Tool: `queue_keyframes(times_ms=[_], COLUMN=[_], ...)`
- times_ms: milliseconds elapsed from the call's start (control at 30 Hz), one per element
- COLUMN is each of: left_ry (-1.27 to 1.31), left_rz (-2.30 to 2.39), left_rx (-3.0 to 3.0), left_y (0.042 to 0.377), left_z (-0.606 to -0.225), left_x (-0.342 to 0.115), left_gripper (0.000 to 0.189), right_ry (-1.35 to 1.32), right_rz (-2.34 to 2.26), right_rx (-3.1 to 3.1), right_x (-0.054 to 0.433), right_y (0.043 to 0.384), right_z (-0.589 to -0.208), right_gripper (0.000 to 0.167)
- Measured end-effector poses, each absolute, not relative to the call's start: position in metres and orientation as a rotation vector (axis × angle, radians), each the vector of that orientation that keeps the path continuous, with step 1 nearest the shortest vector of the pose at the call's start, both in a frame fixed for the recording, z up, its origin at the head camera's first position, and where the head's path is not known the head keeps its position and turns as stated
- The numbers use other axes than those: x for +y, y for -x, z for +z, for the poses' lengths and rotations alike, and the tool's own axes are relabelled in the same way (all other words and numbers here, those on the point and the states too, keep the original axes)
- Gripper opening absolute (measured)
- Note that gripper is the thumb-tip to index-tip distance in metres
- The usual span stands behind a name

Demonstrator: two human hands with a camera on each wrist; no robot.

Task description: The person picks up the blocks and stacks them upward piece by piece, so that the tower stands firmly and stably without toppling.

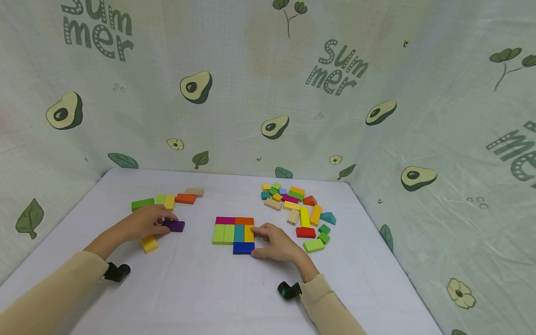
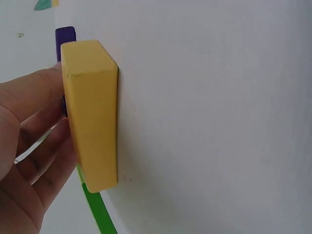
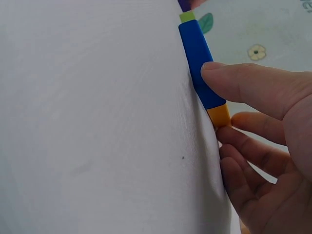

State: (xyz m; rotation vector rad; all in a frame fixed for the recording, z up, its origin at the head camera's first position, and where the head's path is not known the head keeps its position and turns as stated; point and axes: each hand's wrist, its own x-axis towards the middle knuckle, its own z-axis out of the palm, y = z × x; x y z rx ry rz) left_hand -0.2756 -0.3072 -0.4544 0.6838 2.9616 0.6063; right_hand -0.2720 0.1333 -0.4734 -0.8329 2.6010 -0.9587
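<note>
My left hand (image 1: 144,222) pinches one end of a purple block (image 1: 176,226) between thumb and fingers. A yellow block (image 1: 148,244) lies just in front of that hand and looms large in the left wrist view, partly covering the fingers. At the middle of the table, flat blocks sit side by side: magenta (image 1: 225,220), orange (image 1: 244,221), two lime green (image 1: 224,234), teal (image 1: 239,233), yellow-orange (image 1: 249,234) and dark blue (image 1: 244,248). My right hand (image 1: 274,243) touches their right side, its thumb against the blue block and its fingertips by the yellow-orange one.
Behind my left hand are green (image 1: 143,204), lime, yellow, orange-red (image 1: 185,198) and plain wood (image 1: 194,191) blocks. Many loose coloured blocks, including a red one (image 1: 305,232) and a teal triangle (image 1: 328,217), are scattered at the right. A printed cloth (image 1: 234,149) hangs behind the white table.
</note>
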Motion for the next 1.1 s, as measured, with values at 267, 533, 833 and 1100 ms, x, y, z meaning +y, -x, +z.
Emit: queue_keyframes(times_ms=[267, 533, 833, 1100], left_ry=[-0.779, -0.882, -0.994, -1.018], left_rz=[0.577, 0.622, 0.664, 0.681], left_rx=[3.016, 2.985, 2.945, 2.945], left_y=[0.266, 0.254, 0.243, 0.239], left_z=[-0.447, -0.445, -0.451, -0.456], left_x=[-0.282, -0.246, -0.214, -0.191], left_gripper=[0.033, 0.033, 0.031, 0.030], right_ry=[0.829, 0.816, 0.818, 0.807], right_rz=[-0.942, -0.953, -0.950, -0.944], right_rx=[2.606, 2.595, 2.594, 2.604], right_x=[0.133, 0.134, 0.134, 0.133], right_y=[0.272, 0.272, 0.271, 0.272], right_z=[-0.473, -0.473, -0.474, -0.473], right_gripper=[0.069, 0.069, 0.069, 0.069])
